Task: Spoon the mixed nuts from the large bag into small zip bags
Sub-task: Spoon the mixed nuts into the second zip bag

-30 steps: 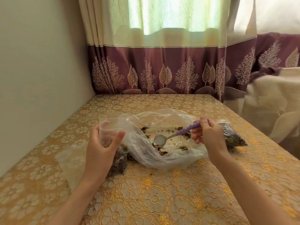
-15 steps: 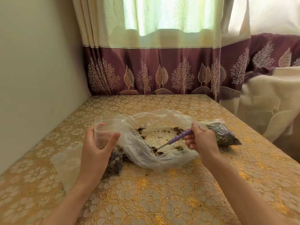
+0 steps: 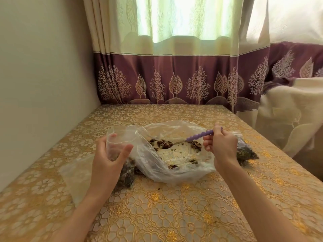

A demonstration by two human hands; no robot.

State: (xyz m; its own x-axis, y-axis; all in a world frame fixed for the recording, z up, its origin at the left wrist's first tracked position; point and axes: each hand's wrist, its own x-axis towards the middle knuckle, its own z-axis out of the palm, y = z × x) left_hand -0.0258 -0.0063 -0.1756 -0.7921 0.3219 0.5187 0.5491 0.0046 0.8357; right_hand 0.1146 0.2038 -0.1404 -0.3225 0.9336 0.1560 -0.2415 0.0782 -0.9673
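Gold floral table [image 3: 174, 215] under nut bags [image 3: 174, 172]

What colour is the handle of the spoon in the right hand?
Light purple, with a beaded shape; the spoon handle shows clearly in the head view, gripped by the right hand.

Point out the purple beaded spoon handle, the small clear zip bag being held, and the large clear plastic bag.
purple beaded spoon handle [image 3: 200, 136], head view, mid-handle
small clear zip bag [image 3: 116, 143], head view, front wall
large clear plastic bag [image 3: 174, 173], head view, near crumpled edge

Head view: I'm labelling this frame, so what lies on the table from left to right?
Left hand holding the small zip bag → large bag with nuts → purple spoon handle → right hand → filled zip bag.
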